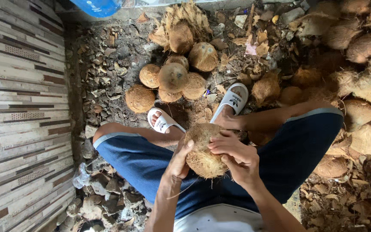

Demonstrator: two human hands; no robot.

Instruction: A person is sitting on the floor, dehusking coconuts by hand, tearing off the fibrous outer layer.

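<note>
A brown fibrous coconut [202,148] sits between my knees, held by both hands. My left hand [179,161] cups its left side with the thumb on top. On its right side, my right hand [235,155] grips it with fingers spread over the husk. I am seated in blue shorts, and my feet in white slide sandals [163,121] rest on the ground ahead. A cluster of husked coconuts [172,78] lies just beyond my feet.
A large pile of husked coconuts [361,86] fills the right side. Torn husk pieces [181,21] and dry scraps litter the ground. A striped tiled wall [22,116] runs along the left. A blue container [97,6] stands at the top edge.
</note>
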